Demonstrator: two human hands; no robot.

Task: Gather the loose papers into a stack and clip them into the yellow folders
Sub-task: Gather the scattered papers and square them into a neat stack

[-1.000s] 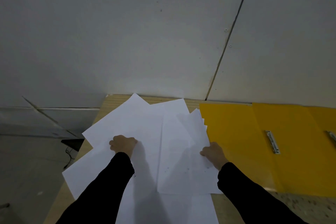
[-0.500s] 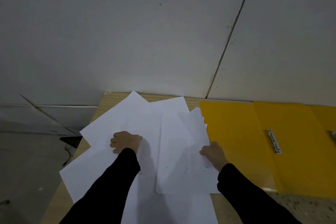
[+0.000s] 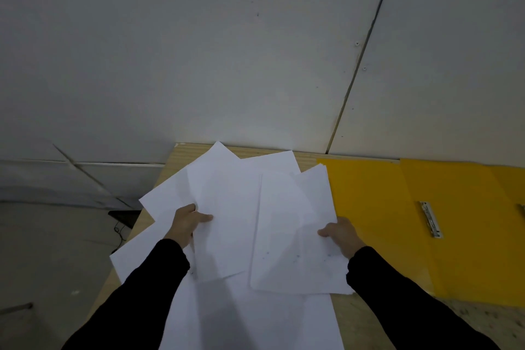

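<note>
Several loose white papers [image 3: 235, 193] lie fanned and overlapping on the wooden table [image 3: 181, 153]. My left hand [image 3: 187, 221] pinches the left edge of a sheet, thumb on top, and that sheet is raised off the pile. My right hand [image 3: 342, 236] grips the right edge of a small stack of sheets [image 3: 292, 236], thumb on top. To the right an open yellow folder [image 3: 377, 216] lies flat, with a metal clip [image 3: 430, 219] on its inner panel. A second yellow folder [image 3: 508, 207] with its clip [image 3: 521, 209] shows at the right edge.
A grey wall [image 3: 227, 51] rises straight behind the table. Left of the table the floor [image 3: 51, 250] drops away, with a dark object and cable [image 3: 123, 219] beside the table edge. Speckled surface [image 3: 483, 318] lies in front of the folders.
My left hand went from resting curled on the papers to pinching a sheet's edge and lifting it. My right hand shifted to grip the stack's right edge.
</note>
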